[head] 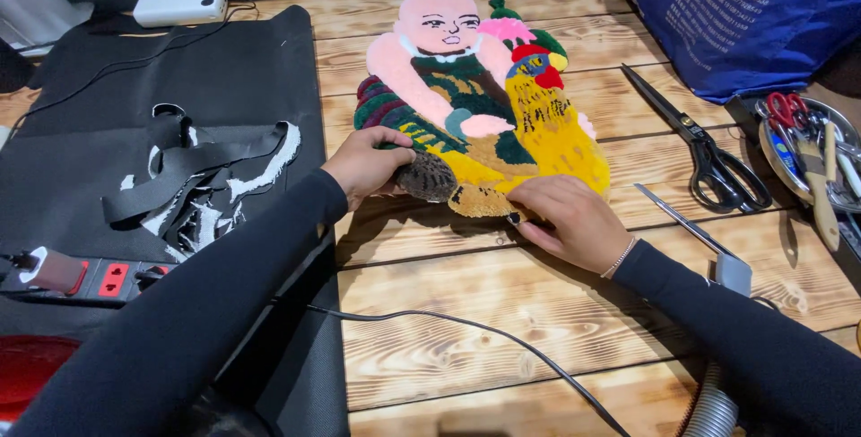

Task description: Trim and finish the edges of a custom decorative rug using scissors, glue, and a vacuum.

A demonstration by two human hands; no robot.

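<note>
Gripping the lower-left edge of the tufted figure rug (480, 96) with the left hand (366, 164), fingers curled over the brown tufted patch at the rug's bottom corner, thumb side uppermost. Pressing flat with the right hand (567, 218), fingers together and laid on the rug's bottom hem at the yellow section, holding nothing, just bearing down on pile and wooden table (502, 338).

Lying with its long axis running away from both hands, head end far, hem end near, tilted slightly leftward at the top. Sitting just at the rug's near edge, both hands, left one at the near-left corner, right one at the near-right; neither reaching the pink head far beyond. Touching the rug equally, though the left alone closing around its edge.

Resting right of the rug, well apart from it: black scissors (708, 146), blades pointing back toward the rug's upper right. Lying left of the rug: black fabric sheet (215, 69) with cut black strips (193, 173). Trailing nearer than the rug's hem, across the boards: a black cable (466, 322).
</note>
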